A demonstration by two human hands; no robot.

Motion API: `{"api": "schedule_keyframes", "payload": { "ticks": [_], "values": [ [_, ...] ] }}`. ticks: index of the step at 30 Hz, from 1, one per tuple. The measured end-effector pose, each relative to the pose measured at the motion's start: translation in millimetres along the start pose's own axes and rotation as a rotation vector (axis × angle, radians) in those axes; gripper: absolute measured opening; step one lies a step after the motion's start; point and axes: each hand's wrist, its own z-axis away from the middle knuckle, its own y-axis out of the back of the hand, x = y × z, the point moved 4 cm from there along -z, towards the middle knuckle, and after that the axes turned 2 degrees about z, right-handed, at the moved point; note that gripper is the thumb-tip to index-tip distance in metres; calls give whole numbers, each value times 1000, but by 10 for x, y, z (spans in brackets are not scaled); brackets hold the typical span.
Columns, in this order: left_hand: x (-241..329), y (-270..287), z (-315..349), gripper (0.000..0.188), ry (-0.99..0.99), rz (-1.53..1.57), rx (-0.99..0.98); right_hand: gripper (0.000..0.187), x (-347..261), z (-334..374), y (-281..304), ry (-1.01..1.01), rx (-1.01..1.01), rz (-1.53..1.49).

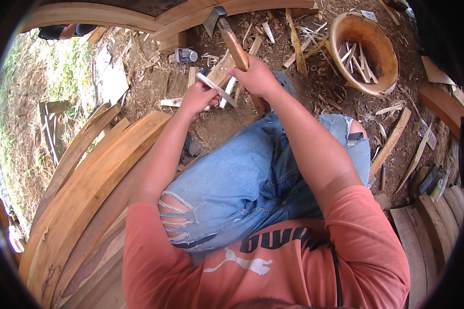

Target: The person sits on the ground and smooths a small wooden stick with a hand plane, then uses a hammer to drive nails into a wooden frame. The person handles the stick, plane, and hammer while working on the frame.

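Observation:
My right hand (256, 78) is closed round the wooden handle of a hatchet (233, 44). The hatchet's metal head points away from me, raised over the littered ground. To the left, my left hand (197, 98) pinches a thin pale wood strip (215, 88), which slants down to the right from its fingers. Just beyond the strip lies a wood block (221, 69), partly hidden by my hands. Part of the left hand's fingers is covered by the strip.
A yellowish bucket (340, 72) holding several wood strips stands at the far right. Curved planks (87, 206) are stacked at my left, and a curved beam (108, 15) spans the far side. A small cup (185, 55) lies among wood chips. More boards (417, 247) lie at my right.

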Motion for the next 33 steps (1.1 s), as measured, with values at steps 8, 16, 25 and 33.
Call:
{"api": "schedule_keyframes", "payload": {
  "ticks": [8,16,25,33],
  "values": [
    [38,510,-266,29,-215,-291,408,51,318,-121,-58,12,12,311],
    [-239,579,-382,32,-238,-219,504,37,143,110,-325,98,-104,517],
    [-82,437,-117,33,-234,-124,604,34,163,262,-447,85,-174,683],
    [159,580,67,37,-314,-439,633,35,-60,315,-344,40,-168,648]
  ]
}}
